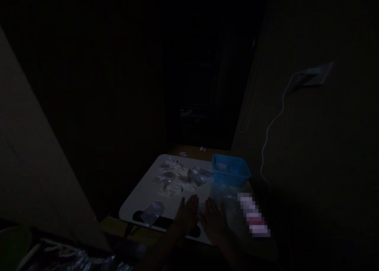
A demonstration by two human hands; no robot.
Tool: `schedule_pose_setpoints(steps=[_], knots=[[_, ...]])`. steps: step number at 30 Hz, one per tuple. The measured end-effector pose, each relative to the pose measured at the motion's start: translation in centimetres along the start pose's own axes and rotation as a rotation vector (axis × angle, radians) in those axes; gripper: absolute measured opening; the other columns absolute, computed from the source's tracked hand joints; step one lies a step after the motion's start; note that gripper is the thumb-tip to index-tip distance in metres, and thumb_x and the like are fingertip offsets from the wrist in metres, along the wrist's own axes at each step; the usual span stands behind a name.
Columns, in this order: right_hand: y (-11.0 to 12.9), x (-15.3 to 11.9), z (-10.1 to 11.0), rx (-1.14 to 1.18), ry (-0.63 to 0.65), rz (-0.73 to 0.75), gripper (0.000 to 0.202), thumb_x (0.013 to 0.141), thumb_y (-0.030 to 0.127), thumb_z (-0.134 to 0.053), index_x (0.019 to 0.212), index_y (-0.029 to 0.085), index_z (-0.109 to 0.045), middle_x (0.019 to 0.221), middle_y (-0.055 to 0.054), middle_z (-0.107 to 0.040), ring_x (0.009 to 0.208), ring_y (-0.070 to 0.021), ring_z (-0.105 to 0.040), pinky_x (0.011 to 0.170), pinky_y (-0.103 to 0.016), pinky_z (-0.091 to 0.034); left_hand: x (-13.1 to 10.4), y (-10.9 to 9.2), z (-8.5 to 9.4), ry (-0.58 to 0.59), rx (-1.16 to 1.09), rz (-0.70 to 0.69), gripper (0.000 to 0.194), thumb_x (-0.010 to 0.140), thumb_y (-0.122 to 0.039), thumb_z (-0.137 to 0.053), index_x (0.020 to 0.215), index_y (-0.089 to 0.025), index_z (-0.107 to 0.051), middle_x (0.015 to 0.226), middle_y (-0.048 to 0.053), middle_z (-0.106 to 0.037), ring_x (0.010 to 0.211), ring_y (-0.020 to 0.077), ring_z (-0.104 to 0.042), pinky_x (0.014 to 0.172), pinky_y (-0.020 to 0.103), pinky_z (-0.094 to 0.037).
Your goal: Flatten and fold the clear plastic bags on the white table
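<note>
In dim light, my left hand (187,213) is over the near part of a white folding table (139,196), fingers stretched out and nothing seen in it. Beside it on the right, my right hand (213,219) also has its fingers spread, near a clear plastic sheet or bag (226,194). Several crumpled clear packets (177,178) lie beyond my hands. A single clear packet (153,213) rests at the table's near left edge, partly over a dark slot. The blue plastic basket (231,180) stands at the back right, with something clear inside.
A blurred-out pixelated item (254,215) lies on the table's right side. A white cable (267,132) hangs from a wall socket (315,74). Shiny plastic (83,261) and a green round object (14,243) are at the lower left.
</note>
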State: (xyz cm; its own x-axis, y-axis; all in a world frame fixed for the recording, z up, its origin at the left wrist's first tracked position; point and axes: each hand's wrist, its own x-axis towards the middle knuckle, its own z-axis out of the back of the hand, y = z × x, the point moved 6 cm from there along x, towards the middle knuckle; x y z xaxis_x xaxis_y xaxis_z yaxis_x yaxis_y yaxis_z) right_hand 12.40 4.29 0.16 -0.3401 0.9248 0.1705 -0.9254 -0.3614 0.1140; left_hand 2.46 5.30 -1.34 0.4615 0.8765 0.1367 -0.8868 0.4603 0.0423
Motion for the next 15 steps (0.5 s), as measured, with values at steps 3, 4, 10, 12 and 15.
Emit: schedule_pose_setpoints(steps=[3, 4, 10, 12, 15], knots=[[-0.1, 0.0, 0.7, -0.007, -0.035, -0.017, 0.055, 0.087, 0.042, -0.016, 0.126, 0.009, -0.037, 0.132, -0.015, -0.032, 0.126, -0.0246, -0.021, 0.101, -0.048, 0.006, 0.0, -0.1, 0.2, -0.017, -0.018, 0.006, 0.052, 0.084, -0.027, -0.024, 0.133, -0.011, -0.020, 0.138, 0.011, -0.022, 0.127, 0.0218, -0.018, 0.099, 0.049, -0.017], [0.1, 0.1, 0.7, 0.006, -0.038, 0.008, 0.054, 0.087, 0.041, -0.016, 0.127, 0.010, -0.035, 0.134, -0.014, -0.030, 0.126, -0.0237, -0.019, 0.101, -0.048, 0.005, 0.1, 0.0, 0.2, -0.017, -0.022, 0.007, 0.053, 0.083, -0.027, -0.025, 0.133, -0.011, -0.019, 0.138, 0.011, -0.021, 0.127, 0.0219, -0.018, 0.099, 0.049, -0.016], [1.0, -0.3, -0.4, 0.109, 0.038, 0.137, 0.046, 0.088, 0.038, -0.018, 0.126, 0.019, -0.038, 0.136, -0.008, -0.028, 0.127, -0.0221, -0.017, 0.101, -0.052, -0.001, 0.2, 0.2, -0.6, 0.038, -0.040, -0.005, 0.056, 0.082, -0.029, -0.029, 0.134, -0.011, -0.017, 0.139, 0.011, -0.017, 0.127, 0.0233, -0.014, 0.099, 0.050, -0.013], [0.7, -0.3, -0.1, 0.141, 0.022, 0.157, 0.042, 0.088, 0.035, -0.022, 0.122, 0.022, -0.042, 0.135, -0.007, -0.031, 0.126, -0.0214, -0.019, 0.101, -0.051, -0.004, 0.1, 0.1, -0.4, 0.022, -0.039, -0.002, 0.055, 0.083, -0.030, -0.028, 0.134, -0.011, -0.017, 0.139, 0.011, -0.019, 0.127, 0.0229, -0.015, 0.099, 0.050, -0.014], [-0.9, 0.4, 1.0, 0.208, -0.037, 0.116, 0.039, 0.082, 0.025, -0.034, 0.119, 0.021, -0.045, 0.129, -0.007, -0.041, 0.121, -0.0201, -0.031, 0.100, -0.043, -0.018, 0.0, 0.0, 0.3, -0.029, -0.040, 0.006, 0.050, 0.086, -0.031, -0.023, 0.133, -0.014, -0.021, 0.138, 0.010, -0.023, 0.127, 0.0217, -0.018, 0.099, 0.049, -0.016]])
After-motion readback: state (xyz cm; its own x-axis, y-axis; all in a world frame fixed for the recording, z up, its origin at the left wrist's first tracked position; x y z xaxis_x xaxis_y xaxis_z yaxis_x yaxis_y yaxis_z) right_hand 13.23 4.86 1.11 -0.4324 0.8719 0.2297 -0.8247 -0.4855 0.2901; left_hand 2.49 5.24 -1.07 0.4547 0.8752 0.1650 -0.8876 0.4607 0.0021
